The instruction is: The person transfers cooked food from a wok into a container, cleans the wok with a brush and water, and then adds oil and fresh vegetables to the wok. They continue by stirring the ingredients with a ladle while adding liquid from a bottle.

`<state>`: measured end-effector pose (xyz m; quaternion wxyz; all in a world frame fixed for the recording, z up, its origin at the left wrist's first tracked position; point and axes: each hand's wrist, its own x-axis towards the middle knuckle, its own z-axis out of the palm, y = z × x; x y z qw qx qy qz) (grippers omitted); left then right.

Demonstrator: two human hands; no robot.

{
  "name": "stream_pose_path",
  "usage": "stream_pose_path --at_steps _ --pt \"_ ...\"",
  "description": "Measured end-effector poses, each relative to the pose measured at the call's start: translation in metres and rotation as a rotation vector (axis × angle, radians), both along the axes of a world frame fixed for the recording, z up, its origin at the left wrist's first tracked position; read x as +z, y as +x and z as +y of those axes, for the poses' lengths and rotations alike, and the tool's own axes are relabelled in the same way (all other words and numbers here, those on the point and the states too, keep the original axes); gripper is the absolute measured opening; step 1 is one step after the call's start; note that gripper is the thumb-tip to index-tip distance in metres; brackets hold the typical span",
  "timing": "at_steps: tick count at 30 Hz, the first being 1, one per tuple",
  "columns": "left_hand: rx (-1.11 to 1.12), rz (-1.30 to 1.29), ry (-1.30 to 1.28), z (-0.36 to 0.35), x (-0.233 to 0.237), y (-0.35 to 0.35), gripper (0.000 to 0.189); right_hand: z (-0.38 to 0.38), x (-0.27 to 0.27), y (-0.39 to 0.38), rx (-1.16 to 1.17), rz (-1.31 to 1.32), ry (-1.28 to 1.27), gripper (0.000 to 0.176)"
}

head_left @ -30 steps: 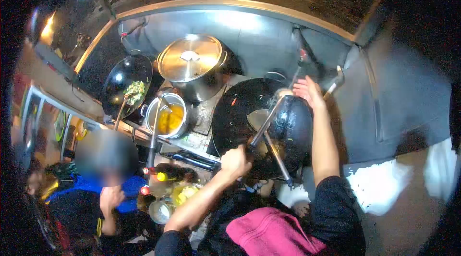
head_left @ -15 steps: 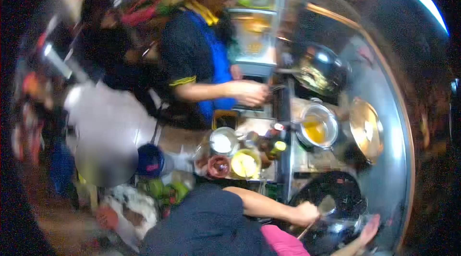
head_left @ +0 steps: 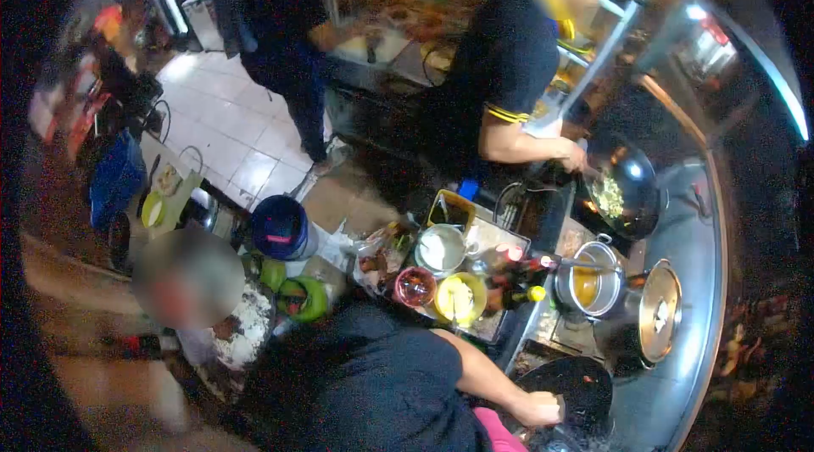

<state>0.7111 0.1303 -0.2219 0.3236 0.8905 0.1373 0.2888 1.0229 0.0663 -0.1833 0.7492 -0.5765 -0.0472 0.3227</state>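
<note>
My left hand (head_left: 539, 410) is closed at the near edge of a black wok (head_left: 585, 393) in the lower right of the head view. What its fingers hold is too unclear to name. Only a little food shows on the wok's dark inner wall, and its lower part is blurred near the frame's bottom. My right hand is out of the picture. Past my forearm, a yellow bowl (head_left: 460, 298), a red bowl (head_left: 415, 287) and a metal pot (head_left: 441, 248) stand on a tray.
A co-worker (head_left: 509, 70) holds a utensil at another wok (head_left: 623, 189) with chopped food. Between the woks stand a pot (head_left: 587, 280) of yellow liquid and a golden round pan (head_left: 660, 314). Bottles stand beside the tray. Another person (head_left: 280, 45) stands farther back near a blue bucket (head_left: 278, 227).
The view has turned and is sharper. My left hand now appears lower in the picture. My right hand, open over the wok's far side before, has left the view. The co-worker's hand is now nearer their wok.
</note>
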Motion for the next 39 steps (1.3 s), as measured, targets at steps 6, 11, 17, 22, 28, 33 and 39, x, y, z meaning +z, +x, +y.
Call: stream_pose_path --at_steps 6,11,17,22,28,33,39 --pt "-0.098 0.055 -0.103 0.010 0.020 -0.010 0.012 -0.010 -0.008 0.006 -0.021 0.044 0.043 0.037" --pt "-0.087 0.028 -0.183 0.018 -0.004 -0.010 0.026 -0.013 -0.011 0.021 -0.045 0.048 0.075 0.036" --pt "0.025 0.176 -0.194 0.001 -0.031 0.009 0.012 -0.014 -0.017 0.030 -0.060 0.061 0.105 0.035" --pt "-0.053 0.176 -0.127 0.000 -0.019 0.011 0.014 -0.022 -0.026 0.047 -0.060 0.075 0.130 0.034" --pt "-0.145 0.215 -0.200 -0.003 -0.027 0.006 0.021 -0.053 -0.060 0.084 -0.015 0.133 0.249 0.033" --pt "-0.051 0.428 -0.469 -0.009 -0.005 0.006 0.020 -0.046 -0.055 0.066 -0.273 0.371 0.330 0.034" --pt "-0.132 0.468 -0.402 -0.023 -0.030 0.006 0.027 -0.073 -0.124 0.123 0.241 0.530 0.493 0.018"
